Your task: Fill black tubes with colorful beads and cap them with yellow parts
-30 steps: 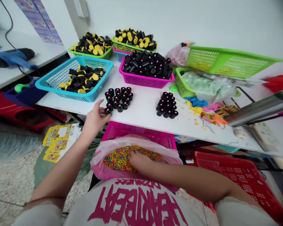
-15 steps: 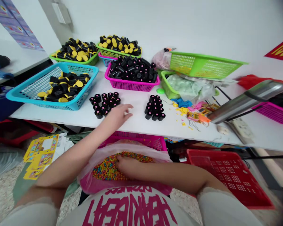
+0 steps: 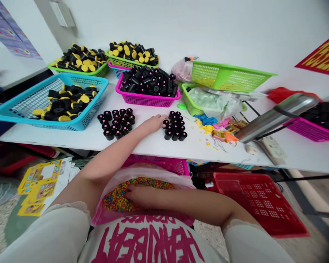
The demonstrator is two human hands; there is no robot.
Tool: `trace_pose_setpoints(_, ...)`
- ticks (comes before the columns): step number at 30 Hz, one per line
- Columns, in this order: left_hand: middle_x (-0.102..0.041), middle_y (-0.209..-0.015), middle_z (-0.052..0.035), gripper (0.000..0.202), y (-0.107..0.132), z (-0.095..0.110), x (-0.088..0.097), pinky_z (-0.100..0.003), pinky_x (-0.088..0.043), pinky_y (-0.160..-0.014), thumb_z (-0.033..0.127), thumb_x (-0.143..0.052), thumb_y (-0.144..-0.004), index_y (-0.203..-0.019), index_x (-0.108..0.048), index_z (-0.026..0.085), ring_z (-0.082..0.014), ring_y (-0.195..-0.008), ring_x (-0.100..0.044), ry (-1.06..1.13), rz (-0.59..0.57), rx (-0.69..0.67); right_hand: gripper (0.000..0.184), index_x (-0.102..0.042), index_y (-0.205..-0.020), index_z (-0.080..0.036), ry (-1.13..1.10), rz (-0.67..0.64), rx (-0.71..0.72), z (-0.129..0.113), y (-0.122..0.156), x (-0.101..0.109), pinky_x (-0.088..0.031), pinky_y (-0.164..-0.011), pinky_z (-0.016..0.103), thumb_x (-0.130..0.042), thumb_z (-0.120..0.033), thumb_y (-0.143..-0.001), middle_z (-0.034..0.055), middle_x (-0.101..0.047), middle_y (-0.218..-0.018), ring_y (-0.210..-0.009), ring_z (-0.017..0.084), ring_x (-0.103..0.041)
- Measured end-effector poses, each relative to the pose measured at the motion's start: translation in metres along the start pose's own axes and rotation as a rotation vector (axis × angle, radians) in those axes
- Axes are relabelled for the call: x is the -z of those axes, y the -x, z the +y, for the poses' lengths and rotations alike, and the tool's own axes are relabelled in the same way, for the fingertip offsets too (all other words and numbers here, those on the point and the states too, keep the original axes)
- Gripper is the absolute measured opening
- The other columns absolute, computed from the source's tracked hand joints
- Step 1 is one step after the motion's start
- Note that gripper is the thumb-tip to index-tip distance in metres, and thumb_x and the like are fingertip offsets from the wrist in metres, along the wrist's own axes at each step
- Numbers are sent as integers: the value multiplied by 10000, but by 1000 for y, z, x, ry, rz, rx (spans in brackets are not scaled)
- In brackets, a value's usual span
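Note:
My left hand reaches across the white table to the right-hand group of small black cylindrical containers. Its fingertips close on a container at that group's left edge. A second group of the same containers, with pink dots on their ends, stands upright to the left of the hand. My right hand is sunk in a pile of small multicoloured balls inside a clear plastic bag at my lap. The balls cover its fingertips.
A magenta basket of black containers stands behind the groups. Yellow-ended black pieces fill a blue basket and green baskets at left. To the right are scraps, a metal cylinder and a red crate below.
My left hand has moved right, from beside the left group to the right group, and its fingers now meet a container there. My right hand stays among the balls.

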State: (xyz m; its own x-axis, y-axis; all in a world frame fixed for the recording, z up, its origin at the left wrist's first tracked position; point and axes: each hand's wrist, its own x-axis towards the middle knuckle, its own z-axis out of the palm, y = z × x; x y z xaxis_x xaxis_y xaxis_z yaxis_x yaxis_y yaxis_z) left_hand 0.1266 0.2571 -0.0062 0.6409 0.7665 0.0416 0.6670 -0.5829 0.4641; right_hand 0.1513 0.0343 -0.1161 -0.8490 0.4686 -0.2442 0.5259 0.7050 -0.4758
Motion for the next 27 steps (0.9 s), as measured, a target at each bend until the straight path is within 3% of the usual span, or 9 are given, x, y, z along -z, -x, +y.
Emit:
trace_pose_setpoints(4,-631,-1206,-171,367,28,5,17,-370,-442,-976,264,-501,-926,-1256,-490,103,-245,-1087,-614,33,62,18,435,-672,-1138,-202,-123,-20,-16,5,1,2,-520,-749,235,-668,-101,-715,46,-711,-1115,-883,189,-666)
trace_pose_setpoints(7,-674,-1138,-91,360,86,13,37,-312,-468,-925,278,-578,-871,-1205,-517,161,-190,-987,-651,133,114,-21,456,-674,-1170,-166,-319,-39,-29,10,6,6,-498,-880,245,-614,-55,-732,55,-723,-1130,-1015,197,-662)
trace_pose_setpoints(9,-708,-1010,-29,301,138,19,42,-274,-487,-856,305,-629,-818,-1093,-574,198,-165,-891,-667,237,45,-75,419,-684,-1152,-154,-435,-40,-58,13,12,10,-497,-877,248,-606,-51,-753,58,-730,-1108,-993,186,-669)
trace_pose_setpoints(12,-728,-875,10,222,214,22,25,-233,-494,-721,278,-597,-796,-1013,-608,232,-144,-762,-677,356,-201,13,326,-694,-1112,-152,-559,12,-97,13,24,20,-514,-825,261,-641,-109,-793,55,-742,-1028,-901,174,-676)
trace_pose_setpoints(15,-730,-787,12,247,266,18,-16,-222,-480,-624,223,-633,-658,-904,-609,224,-154,-674,-665,342,-215,168,266,-702,-1071,-152,-608,100,-103,9,36,30,-518,-843,303,-654,-133,-809,63,-739,-1011,-906,191,-672)
trace_pose_setpoints(19,-743,-824,-37,226,293,18,-56,-258,-486,-628,217,-613,-678,-903,-604,198,-194,-707,-680,263,-253,358,270,-696,-1095,-166,-564,276,-71,-2,48,38,-501,-916,333,-582,-101,-859,83,-710,-1061,-984,189,-645)
trace_pose_setpoints(23,-747,-975,-110,319,293,26,-60,-323,-523,-734,206,-651,-706,-1020,-615,168,-254,-868,-701,278,-211,379,333,-677,-1140,-174,-412,361,5,-14,51,42,-470,-967,338,-478,-65,-896,99,-628,-1131,-1058,184,-583)
trace_pose_setpoints(27,-735,-1050,-113,364,292,30,-58,-358,-533,-817,196,-650,-751,-1112,-609,175,-259,-943,-698,377,-149,352,207,-629,-1109,-184,-460,338,-88,-25,51,48,-474,-927,331,-492,-195,-955,58,-617,-1078,-1015,179,-573)
